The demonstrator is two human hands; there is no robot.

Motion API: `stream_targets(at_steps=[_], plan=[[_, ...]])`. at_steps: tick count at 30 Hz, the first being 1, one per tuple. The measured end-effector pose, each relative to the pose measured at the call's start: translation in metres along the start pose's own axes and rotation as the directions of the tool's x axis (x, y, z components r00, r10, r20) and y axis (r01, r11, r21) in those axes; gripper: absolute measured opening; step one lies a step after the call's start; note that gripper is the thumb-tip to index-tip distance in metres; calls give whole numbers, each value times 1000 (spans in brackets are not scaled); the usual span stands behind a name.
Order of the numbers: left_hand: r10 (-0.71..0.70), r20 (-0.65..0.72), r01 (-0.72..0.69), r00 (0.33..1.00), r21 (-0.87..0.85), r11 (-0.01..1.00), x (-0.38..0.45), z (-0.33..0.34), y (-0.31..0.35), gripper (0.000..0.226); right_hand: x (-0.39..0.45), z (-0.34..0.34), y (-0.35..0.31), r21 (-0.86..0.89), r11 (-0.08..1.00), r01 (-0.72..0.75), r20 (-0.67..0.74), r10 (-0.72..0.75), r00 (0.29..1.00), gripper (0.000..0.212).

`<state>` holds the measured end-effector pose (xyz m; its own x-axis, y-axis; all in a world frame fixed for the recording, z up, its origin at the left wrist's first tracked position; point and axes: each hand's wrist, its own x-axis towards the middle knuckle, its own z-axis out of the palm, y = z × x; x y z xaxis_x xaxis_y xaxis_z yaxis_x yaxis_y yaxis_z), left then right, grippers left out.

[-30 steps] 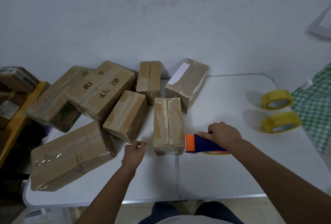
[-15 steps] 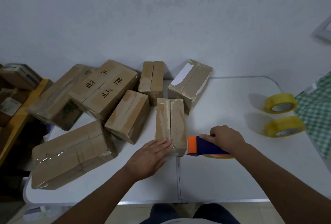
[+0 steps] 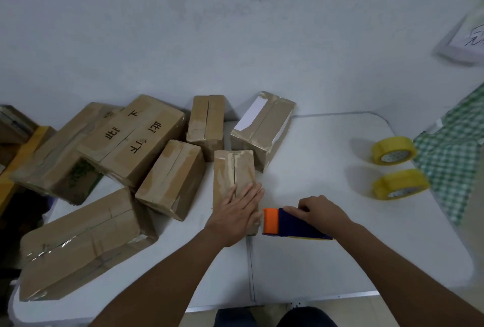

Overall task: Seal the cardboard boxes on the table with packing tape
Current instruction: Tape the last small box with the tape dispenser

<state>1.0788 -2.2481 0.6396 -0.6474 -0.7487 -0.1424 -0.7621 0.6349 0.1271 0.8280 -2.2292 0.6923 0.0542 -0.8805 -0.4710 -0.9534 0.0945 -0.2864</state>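
Note:
A narrow cardboard box (image 3: 233,169) with an open centre seam stands at the middle of the white table (image 3: 314,261). My left hand (image 3: 237,212) lies flat on its near end, fingers straight and pressing down. Just right of that box, my right hand (image 3: 320,211) grips a blue and orange tape dispenser (image 3: 285,223) resting on the table, its orange end almost touching the box's near corner. Several other cardboard boxes lie behind and to the left, among them a large one with black characters (image 3: 133,140) and a long one (image 3: 78,243) at the near left.
Two yellow tape rolls (image 3: 394,150) (image 3: 400,184) sit at the table's right side, next to a green checked cloth (image 3: 455,164). More boxes and a yellow shelf (image 3: 15,159) stand off the left edge. A white wall runs behind the table.
My left hand moved from the table onto the narrow box's near end and slid further up it. My right hand with the dispenser stayed beside the box.

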Motion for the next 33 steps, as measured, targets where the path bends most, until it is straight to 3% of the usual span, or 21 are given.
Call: stream_targets(at_steps=[6,13,19,22,25,33], plan=[[35,-63,-29,997,84,996,-2,4,0,60,-4,-1,15,68,997,32,-28,-30,999,56],[29,-32,-27,999,40,999,0,5,-1,60,-11,2,31,79,996,37,-24,-35,999,48],[23,-46,-22,999,31,999,0,5,0,58,-13,-8,52,22,1000,0,-18,1,1000,61],[23,-50,-21,998,32,999,1,6,-2,56,-11,-13,47,57,998,-15,63,11,998,58],[34,-51,-32,998,45,998,1,8,-2,57,-16,-21,48,81,996,-47,184,31,982,37],[36,-74,-33,997,35,999,2,8,-1,57,-9,4,18,-82,996,-31,23,33,999,42]])
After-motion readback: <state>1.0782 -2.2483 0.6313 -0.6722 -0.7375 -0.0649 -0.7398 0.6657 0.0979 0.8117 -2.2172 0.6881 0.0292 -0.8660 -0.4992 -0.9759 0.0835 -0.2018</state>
